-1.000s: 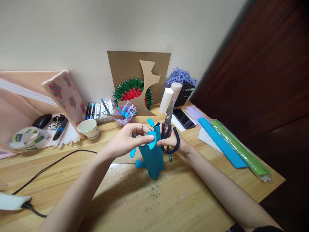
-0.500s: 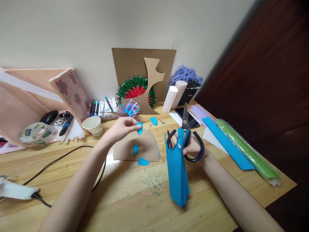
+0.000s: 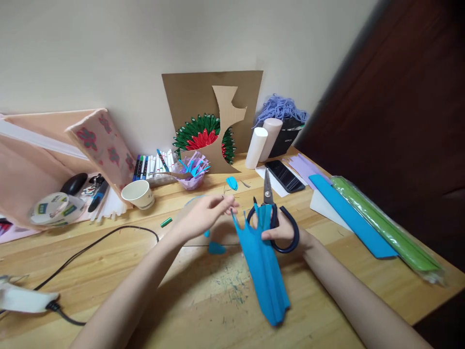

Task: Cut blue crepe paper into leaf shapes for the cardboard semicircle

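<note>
My right hand point(image 3: 281, 230) is closed around folded blue crepe paper point(image 3: 263, 271) and dark-handled scissors point(image 3: 268, 189), whose blades point away from me. The paper's upper edge is cut into curved notches with thin points, and its lower end hangs over the table. My left hand point(image 3: 214, 213) has its fingertips together at the paper's left point. Beneath that hand lies a cardboard half-round point(image 3: 194, 237), partly hidden. A cut blue petal point(image 3: 217, 248) rests at its near edge, and another blue petal point(image 3: 231, 182) lies farther back.
A paper cup point(image 3: 138, 195), markers point(image 3: 156, 162) and a bowl of paper shreds point(image 3: 192, 182) stand at the back left. A glue gun point(image 3: 27, 295) trails a black cord. Brown cardboard point(image 3: 189, 94) leans on the wall. At right lie a phone point(image 3: 285, 176) and green wrapped paper point(image 3: 385, 225).
My left hand has moved right and nearer, from over the half-round to the paper's edge; the petal it pinched no longer shows there. The folded paper has tilted and spread.
</note>
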The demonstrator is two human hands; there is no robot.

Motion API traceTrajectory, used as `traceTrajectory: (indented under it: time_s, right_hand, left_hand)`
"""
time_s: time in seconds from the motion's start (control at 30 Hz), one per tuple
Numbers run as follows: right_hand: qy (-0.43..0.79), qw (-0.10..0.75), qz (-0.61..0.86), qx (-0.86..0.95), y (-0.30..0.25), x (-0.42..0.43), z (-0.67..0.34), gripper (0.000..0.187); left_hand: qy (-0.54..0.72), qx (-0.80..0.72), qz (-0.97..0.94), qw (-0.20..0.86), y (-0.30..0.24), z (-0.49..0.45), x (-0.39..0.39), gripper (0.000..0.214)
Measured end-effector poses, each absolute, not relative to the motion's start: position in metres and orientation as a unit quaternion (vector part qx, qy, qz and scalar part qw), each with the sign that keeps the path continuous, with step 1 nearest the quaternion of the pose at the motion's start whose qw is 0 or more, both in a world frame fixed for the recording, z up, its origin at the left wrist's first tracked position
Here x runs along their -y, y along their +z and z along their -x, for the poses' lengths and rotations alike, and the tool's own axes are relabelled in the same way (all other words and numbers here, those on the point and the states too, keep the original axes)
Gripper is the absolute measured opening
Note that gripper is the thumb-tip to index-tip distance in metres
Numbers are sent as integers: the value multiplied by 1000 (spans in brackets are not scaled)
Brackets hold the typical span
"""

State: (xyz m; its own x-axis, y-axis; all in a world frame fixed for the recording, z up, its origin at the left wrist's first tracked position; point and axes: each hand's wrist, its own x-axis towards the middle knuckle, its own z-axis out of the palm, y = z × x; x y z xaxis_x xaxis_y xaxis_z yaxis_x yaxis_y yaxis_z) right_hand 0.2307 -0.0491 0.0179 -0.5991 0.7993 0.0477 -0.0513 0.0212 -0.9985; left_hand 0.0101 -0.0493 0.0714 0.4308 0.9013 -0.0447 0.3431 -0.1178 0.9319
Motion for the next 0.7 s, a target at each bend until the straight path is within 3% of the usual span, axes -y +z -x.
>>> traceTrajectory:
  time_s: [0.23,0.43,0.57,0.7]
  right_hand:
    - [606,352,346,624,27,55,-223,30]
    - [550,444,396,586,23,51,-229,30]
    - [538,433,407,598,27,53,-228,29]
    - [533,421,433,592,33,60,-223,28]
  left_hand:
    - [274,-471,-617,568,75,-34,71,31]
    - [240,-491,-667,506,77,-25,66,26]
    - [281,-490,-706,427,79,-29,67,25]
    - [323,-510,-670,431,76,-33,67,27]
